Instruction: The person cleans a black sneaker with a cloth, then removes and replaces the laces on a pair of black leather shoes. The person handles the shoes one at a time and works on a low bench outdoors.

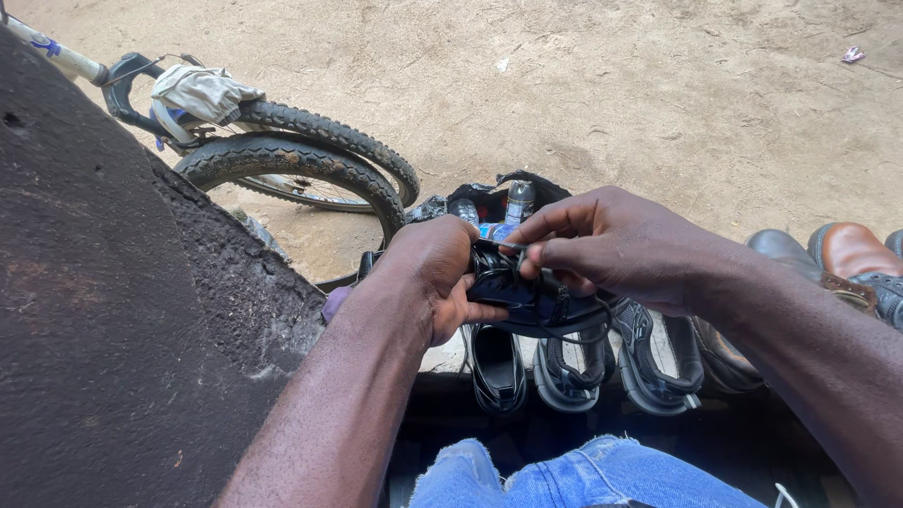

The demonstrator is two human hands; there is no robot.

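Observation:
I hold a black sandal (536,303) up in front of me with both hands. My left hand (428,273) grips its left end, thumb underneath. At the top of the sandal, the fingers of my right hand (611,246) pinch a thin strap or thread. Part of the sandal is hidden behind my fingers.
Several dark sandals (564,369) lie in a row below my hands. Brown leather boots (847,252) stand at the right. A black bag with bottles (508,199) sits behind. A bicycle wheel (310,165) and a dark rough wall (103,310) are at the left. My jeans-clad knee (574,475) shows below.

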